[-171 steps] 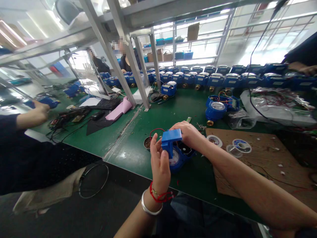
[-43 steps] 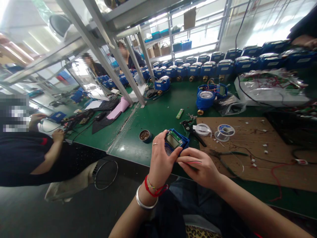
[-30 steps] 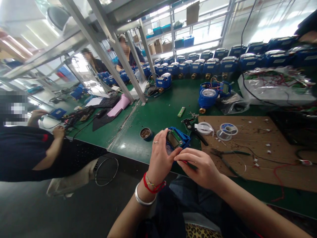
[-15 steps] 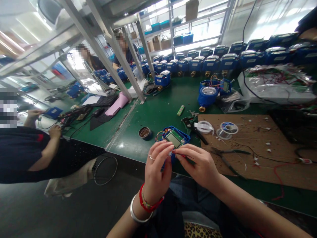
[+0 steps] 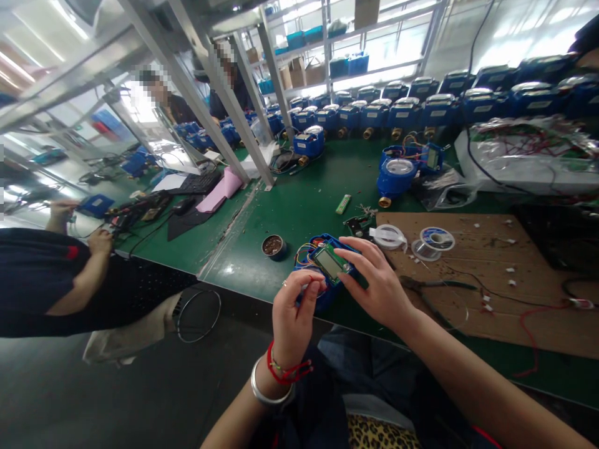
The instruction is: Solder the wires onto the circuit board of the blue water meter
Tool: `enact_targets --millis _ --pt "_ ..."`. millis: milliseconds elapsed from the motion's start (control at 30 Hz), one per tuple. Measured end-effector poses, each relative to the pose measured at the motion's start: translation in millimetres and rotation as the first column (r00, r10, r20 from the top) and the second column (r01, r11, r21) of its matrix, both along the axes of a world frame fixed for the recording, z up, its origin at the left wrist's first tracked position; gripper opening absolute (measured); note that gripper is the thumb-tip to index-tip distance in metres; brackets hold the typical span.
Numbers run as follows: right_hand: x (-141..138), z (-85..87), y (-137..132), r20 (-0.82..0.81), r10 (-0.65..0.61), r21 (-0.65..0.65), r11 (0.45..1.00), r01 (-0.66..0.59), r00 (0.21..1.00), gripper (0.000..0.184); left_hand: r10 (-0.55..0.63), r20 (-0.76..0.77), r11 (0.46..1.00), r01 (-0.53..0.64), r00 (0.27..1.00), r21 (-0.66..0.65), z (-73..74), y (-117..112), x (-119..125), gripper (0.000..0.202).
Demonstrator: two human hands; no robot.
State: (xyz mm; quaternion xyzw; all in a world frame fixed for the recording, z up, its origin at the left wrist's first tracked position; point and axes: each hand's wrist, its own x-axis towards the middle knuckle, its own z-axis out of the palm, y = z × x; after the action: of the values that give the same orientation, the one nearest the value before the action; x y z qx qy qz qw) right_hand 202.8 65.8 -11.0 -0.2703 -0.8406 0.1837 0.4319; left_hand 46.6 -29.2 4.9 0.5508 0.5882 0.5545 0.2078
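Close to the bench's front edge sits an open blue meter housing (image 5: pixel 322 302), with a green circuit board and grey display (image 5: pixel 329 263) on it. My left hand (image 5: pixel 296 312) is at its near left side, thumb and fingertips pinched on a thin red wire (image 5: pixel 311 278); the wire's far end is hidden. My right hand (image 5: pixel 377 290) rests at the right edge of the board, fingers stretched out and apart, touching the board and housing. Thin coloured wires (image 5: pixel 304 252) loop out at the housing's left.
Left of the housing stands a small dark pot (image 5: pixel 274 247). On the right, a cardboard sheet (image 5: pixel 468 249) carries a solder spool (image 5: pixel 433 243), a tape roll (image 5: pixel 389 237) and pliers (image 5: pixel 435 284). Another opened meter (image 5: pixel 395 178) stands behind; a co-worker's arm (image 5: pixel 77 290) is at left.
My right hand has left the red wire beside my left fingers and moved up and right onto the board's edge. My left hand keeps its pinch, slightly lower. The display is more exposed.
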Motion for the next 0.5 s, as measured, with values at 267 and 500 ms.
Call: enact_targets --millis 267,500 --pt "-6.7 2.0 0.8 0.030 -0.001 -0.103 0.995 0.004 1.000 0.041 -0.030 -0.187 0.999 0.023 0.982 -0.038 -4.1 3.5 -2.1 0.014" --pt "-10.1 -3.2 2.0 0.006 -0.072 -0.148 0.986 0.072 0.997 0.038 -0.038 -0.203 0.999 0.038 0.978 -0.007 -3.9 3.2 -1.4 0.017"
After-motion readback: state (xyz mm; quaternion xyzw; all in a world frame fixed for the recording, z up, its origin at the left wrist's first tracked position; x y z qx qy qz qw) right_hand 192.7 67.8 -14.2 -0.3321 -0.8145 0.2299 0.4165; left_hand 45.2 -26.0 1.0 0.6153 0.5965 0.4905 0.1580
